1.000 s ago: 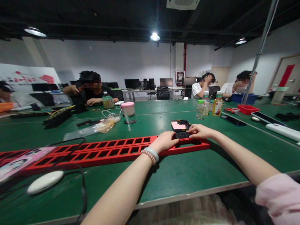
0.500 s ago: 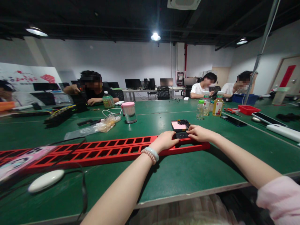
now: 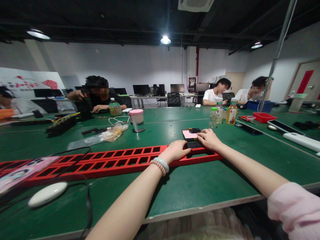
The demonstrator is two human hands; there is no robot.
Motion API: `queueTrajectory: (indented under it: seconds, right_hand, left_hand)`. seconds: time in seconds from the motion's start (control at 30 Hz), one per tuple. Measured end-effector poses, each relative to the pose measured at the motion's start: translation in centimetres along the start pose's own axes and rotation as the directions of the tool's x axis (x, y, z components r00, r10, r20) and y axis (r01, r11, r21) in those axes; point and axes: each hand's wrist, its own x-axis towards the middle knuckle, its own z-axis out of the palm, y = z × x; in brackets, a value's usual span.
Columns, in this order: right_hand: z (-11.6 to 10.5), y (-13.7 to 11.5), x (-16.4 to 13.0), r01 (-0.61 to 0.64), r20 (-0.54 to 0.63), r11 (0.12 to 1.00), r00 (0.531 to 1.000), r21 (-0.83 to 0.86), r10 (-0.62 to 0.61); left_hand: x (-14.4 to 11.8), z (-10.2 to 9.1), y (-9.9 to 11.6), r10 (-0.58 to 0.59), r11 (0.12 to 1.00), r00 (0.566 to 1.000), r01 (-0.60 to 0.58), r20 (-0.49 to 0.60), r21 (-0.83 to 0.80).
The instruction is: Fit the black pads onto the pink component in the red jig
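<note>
Both hands on a small black part sitting at the right end of the long red slotted rack. Left hand curls loosely against it; right hand presses fingertips down, half open. Pushing off-center might tip it sideways in its slot.

Both hands, left and right, rest on a small black part, possibly gripping it, atop the red rack.

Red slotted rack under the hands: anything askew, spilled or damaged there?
Nothing stands out. The red slotted rack lies flat on the green table; left hand and right hand rest on a small black part at its right end. No spills visible.
</note>
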Motion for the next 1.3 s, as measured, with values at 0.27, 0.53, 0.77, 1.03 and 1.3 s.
queueTrajectory:
  seconds: [0.27, 0.53, 0.77, 1.03, 1.3]
  right_hand:
    - [0.5, 0.3, 0.5, -0.152, 0.199, 0.987, 0.967, -0.049, 0.159]
    - [0.3, -0.4, 0.6, -0.183, 0.263, 0.979, 0.944, -0.091, 0.201]
    - [0.2, -0.3, 0.3, -0.128, 0.081, 0.992, 0.988, 0.001, 0.128]
    - [-0.9, -0.9, -0.5, 0.115, -0.179, 0.985, 0.980, 0.130, -0.090]
    - [-1.5, -3.1, -1.4, 0.227, -0.203, 0.948, 0.962, 0.222, -0.183]
  left_hand:
    - [0.0, 0.0, 0.0, 0.001, 1.000, 1.000, -0.001, 0.000, -0.002]
    - [-0.1, -0.2, 0.2, -0.010, 1.000, 1.000, 0.010, 0.005, -0.002]
    - [-0.4, -0.6, 0.6, -0.032, 0.999, 0.999, 0.032, 0.014, 0.000]
    - [-0.3, -0.4, 0.5, -0.033, 0.999, 0.999, 0.033, 0.010, -0.006]
    - [-0.1, 0.0, 0.0, -0.016, 1.000, 1.000, 0.016, 0.001, -0.011]
